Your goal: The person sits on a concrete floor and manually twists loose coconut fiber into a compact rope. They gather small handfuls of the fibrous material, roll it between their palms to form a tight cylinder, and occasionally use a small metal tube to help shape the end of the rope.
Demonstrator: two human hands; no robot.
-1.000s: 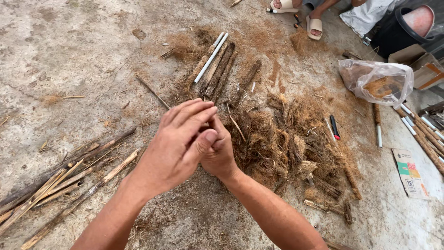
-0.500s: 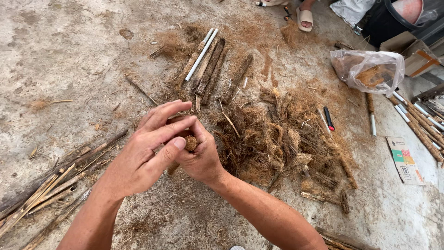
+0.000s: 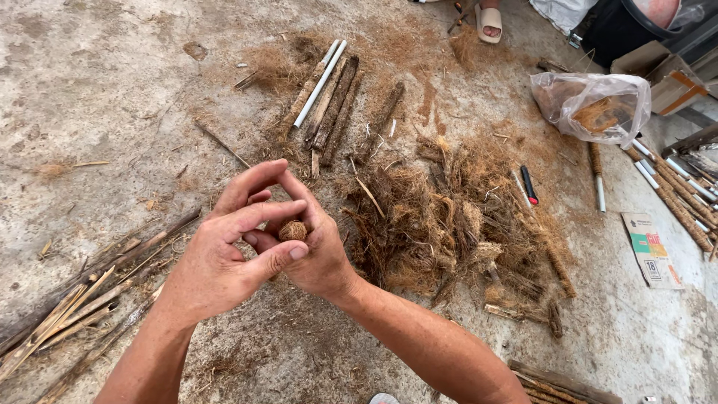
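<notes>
A small round ball of brown fibre (image 3: 292,230) sits pinched between both hands above the concrete floor (image 3: 97,90). My left hand (image 3: 221,258) comes in from the lower left, its thumb and fingers curled around the ball. My right hand (image 3: 321,254) reaches in from the lower right and cups the ball from the other side, its fingers raised over the left hand. Just right of the hands lies a heap of loose brown husk fibre (image 3: 449,224).
Split sticks (image 3: 75,299) lie at the lower left. Fibre-wrapped rods and a white tube (image 3: 321,82) lie beyond the hands. A clear plastic bag (image 3: 594,105), a black-and-red pen (image 3: 529,184), more rods (image 3: 673,187) and a printed card (image 3: 651,251) are on the right. Another person's sandalled foot (image 3: 490,16) shows at the top.
My hands were pressed flat together, rolling. They have since parted, and the fibre ball now shows between the curled fingers. The view has shifted slightly.
</notes>
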